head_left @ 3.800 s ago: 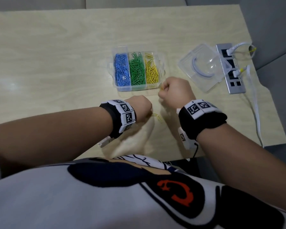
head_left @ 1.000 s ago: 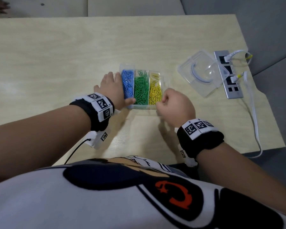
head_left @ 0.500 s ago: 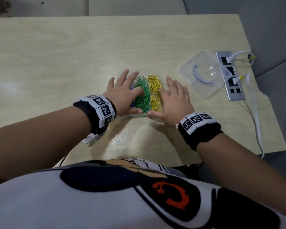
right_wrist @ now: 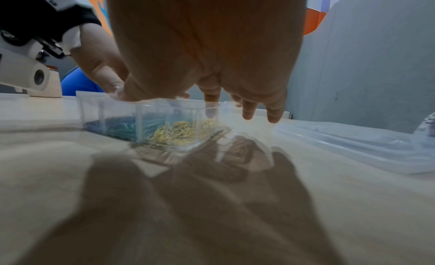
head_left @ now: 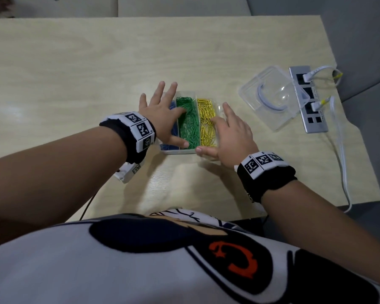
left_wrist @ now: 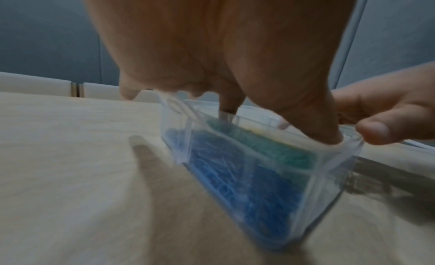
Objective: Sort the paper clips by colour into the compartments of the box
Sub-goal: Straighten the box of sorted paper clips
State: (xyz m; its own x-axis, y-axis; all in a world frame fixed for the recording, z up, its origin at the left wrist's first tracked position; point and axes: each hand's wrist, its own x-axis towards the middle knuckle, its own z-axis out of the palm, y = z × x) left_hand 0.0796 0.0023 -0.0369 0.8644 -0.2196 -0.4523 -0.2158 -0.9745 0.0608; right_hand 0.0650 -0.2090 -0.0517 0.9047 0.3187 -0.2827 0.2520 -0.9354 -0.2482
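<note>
A clear three-compartment box [head_left: 178, 151] sits mid-table with blue clips [head_left: 169, 147], green clips [head_left: 189, 123] and yellow clips [head_left: 206, 119], one colour per compartment. My left hand [head_left: 162, 115] lies flat over the blue side, fingers spread, index tip on the green clips and thumb at the near rim. My right hand [head_left: 233, 134] lies flat along the yellow side, thumb on the near rim. The left wrist view shows the box [left_wrist: 329, 176] under my left palm [left_wrist: 212, 45]. In the right wrist view, the yellow clips [right_wrist: 179, 133] lie beneath my right hand [right_wrist: 212, 45].
The box's clear lid [head_left: 272, 99] lies to the right, partly on a grey power strip [head_left: 309, 102] with white cables [head_left: 340, 150] running down the table's right edge. The wooden table [head_left: 75, 73] stretches away to the left and beyond the box.
Both hands were fists over a loose yellow clip earlier. They have opened and now lie flat on the box. No loose clip shows on the table now.
</note>
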